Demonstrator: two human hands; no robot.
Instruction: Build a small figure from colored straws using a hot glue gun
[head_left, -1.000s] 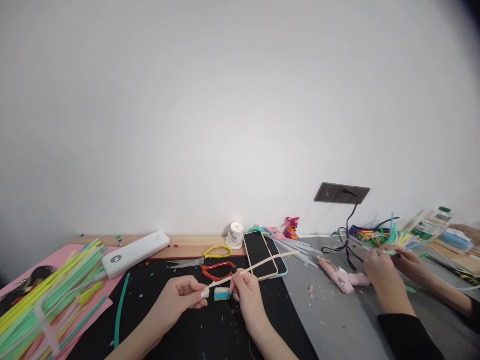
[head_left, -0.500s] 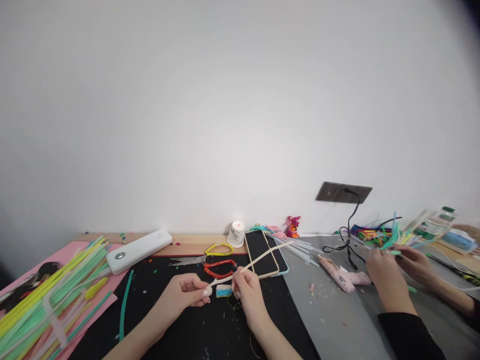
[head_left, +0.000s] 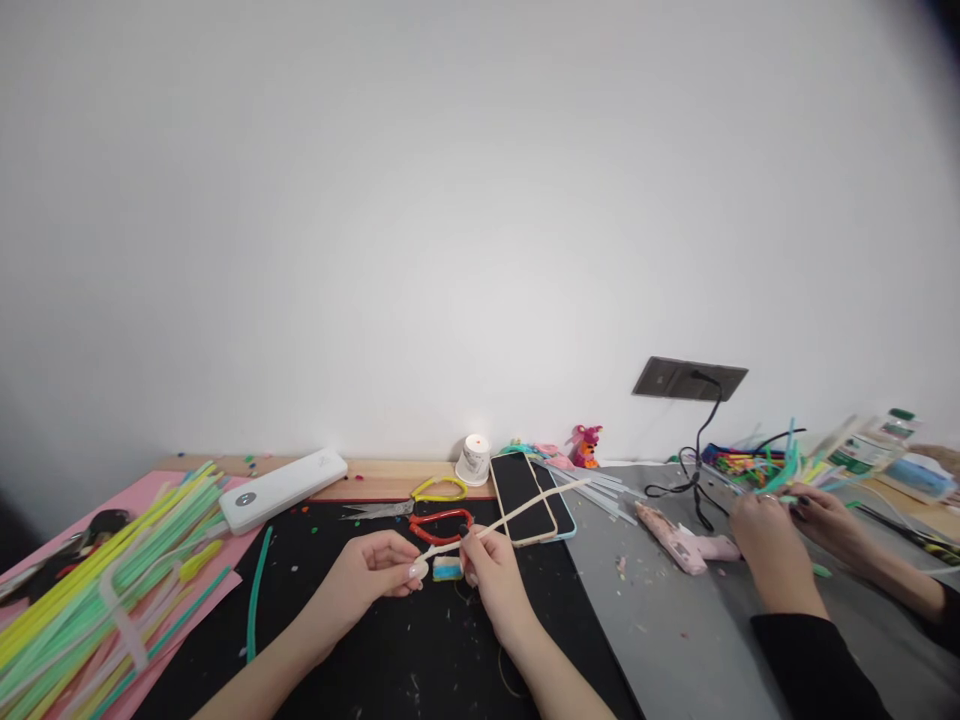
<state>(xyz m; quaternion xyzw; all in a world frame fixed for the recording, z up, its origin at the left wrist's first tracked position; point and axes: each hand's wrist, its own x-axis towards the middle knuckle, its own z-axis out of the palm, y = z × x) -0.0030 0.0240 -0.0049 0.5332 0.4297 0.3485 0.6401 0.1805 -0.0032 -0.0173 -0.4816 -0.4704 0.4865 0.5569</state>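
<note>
A long cream pipe cleaner [head_left: 534,502] stretches between my two hands, its free end slanting up to the right over a phone. My left hand [head_left: 369,572] pinches its lower end between thumb and fingertips. The fingers of my right hand [head_left: 491,572] are closed on it a short way along. Behind and between the hands, a small blue, white and yellow block [head_left: 448,569] lies on the black mat [head_left: 420,650]. Just beyond are scissors [head_left: 382,510] with one yellow and one red handle loop.
Pipe cleaners [head_left: 112,590] are heaped at left beside a white power bank [head_left: 285,488]. A paper cup [head_left: 475,458], phone [head_left: 521,495] and pink figurine [head_left: 586,445] stand or lie at the back. At right are a pink glue gun [head_left: 686,540] and another person's hands [head_left: 776,540].
The camera view has shifted slightly. Both my hands keep hold of the pipe cleaner in nearly the same place, with small finger shifts.
</note>
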